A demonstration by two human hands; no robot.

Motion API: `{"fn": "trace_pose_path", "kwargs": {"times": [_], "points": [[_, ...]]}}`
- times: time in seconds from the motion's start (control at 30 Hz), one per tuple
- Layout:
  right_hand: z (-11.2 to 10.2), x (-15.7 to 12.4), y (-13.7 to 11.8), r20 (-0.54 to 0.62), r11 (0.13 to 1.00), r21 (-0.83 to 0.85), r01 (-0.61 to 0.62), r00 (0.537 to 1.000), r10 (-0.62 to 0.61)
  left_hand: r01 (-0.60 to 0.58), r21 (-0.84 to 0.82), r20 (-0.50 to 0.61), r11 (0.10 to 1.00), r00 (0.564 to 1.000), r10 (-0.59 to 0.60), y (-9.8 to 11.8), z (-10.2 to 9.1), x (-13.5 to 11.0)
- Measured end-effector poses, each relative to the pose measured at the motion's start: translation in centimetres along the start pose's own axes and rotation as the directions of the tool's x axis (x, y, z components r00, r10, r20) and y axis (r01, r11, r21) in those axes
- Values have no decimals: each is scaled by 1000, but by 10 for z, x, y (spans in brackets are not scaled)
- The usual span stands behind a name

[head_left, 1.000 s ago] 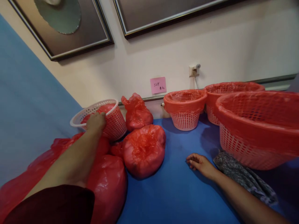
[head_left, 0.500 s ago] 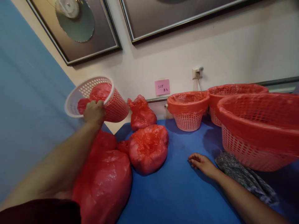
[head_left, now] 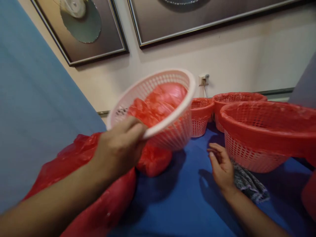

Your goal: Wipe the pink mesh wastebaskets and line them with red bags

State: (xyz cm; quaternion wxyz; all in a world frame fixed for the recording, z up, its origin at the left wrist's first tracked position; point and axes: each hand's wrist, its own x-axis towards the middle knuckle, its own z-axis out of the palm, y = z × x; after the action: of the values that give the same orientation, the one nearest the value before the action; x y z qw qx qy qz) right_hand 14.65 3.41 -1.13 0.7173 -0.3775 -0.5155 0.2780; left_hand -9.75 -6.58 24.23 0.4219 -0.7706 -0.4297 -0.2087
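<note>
My left hand (head_left: 123, 141) grips the near rim of a pale pink plastic basket (head_left: 182, 108) and holds it tilted above the blue table. Inside that basket lies a bunched red plastic bag (head_left: 160, 102); its contents cannot be made out. Over on the right, my right hand (head_left: 222, 164) hovers above the tabletop with fingers apart, holding nothing. Just beyond it stands a large basket lined with a red bag (head_left: 256, 148), and a folded grey patterned cloth (head_left: 249, 181) lies beside my wrist.
A big filled red bag (head_left: 116, 200) rests at the left, with a smaller red bag (head_left: 155, 161) partly hidden under the held basket. Two further lined baskets, one small (head_left: 198, 126) and one wider (head_left: 219, 121), stand along the wall near a socket (head_left: 203, 80).
My left hand has carried the pink basket from the far left toward the middle and closer to me. My right hand has lifted off the table and turned, its fingers spreading.
</note>
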Motion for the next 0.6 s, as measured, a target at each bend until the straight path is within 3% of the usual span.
{"fn": "trace_pose_path", "kwargs": {"times": [0.07, 0.13, 0.17, 0.2, 0.27, 0.33, 0.37, 0.43, 0.5, 0.57, 0.6], "points": [[-10, 3, -44, -132, 976, -7, 219, 967, -218, -58, -188, 20, 980, 998, 63, 31, 3, -12], [-24, 6, -81, -237, 901, -54, 431, 871, -431, -91, -327, 75, 941, 990, 122, 57, 9, -25], [-31, 8, -95, -218, 850, -96, 519, 822, -526, -109, -375, 107, 921, 981, 160, 68, 13, -31], [-38, 10, -105, -134, 791, -128, 598, 780, -611, -133, -413, 122, 901, 972, 200, 77, 16, -36], [-50, 13, -116, 157, 662, -147, 735, 678, -718, -168, -464, 114, 870, 963, 246, 90, 19, -46], [-56, 17, -119, 385, 545, -116, 830, 543, -746, -146, -538, 115, 830, 963, 244, 92, 15, -49], [-57, 18, -119, 433, 506, -107, 856, 498, -752, -100, -605, 143, 790, 962, 232, 90, 10, -48], [-56, 20, -118, 438, 478, -109, 871, 474, -764, 56, -743, 257, 666, 944, 207, 77, -1, -38], [-52, 21, -119, 434, 500, -117, 858, 497, -751, 219, -796, 371, 564, 913, 169, 59, -7, -19], [-47, 21, -120, 421, 512, -139, 848, 518, -744, 279, -736, 468, 617, 868, 167, 41, -1, 4], [-45, 21, -121, 409, 514, -150, 845, 526, -745, 311, -683, 557, 661, 807, 196, 35, 8, 15]]}}
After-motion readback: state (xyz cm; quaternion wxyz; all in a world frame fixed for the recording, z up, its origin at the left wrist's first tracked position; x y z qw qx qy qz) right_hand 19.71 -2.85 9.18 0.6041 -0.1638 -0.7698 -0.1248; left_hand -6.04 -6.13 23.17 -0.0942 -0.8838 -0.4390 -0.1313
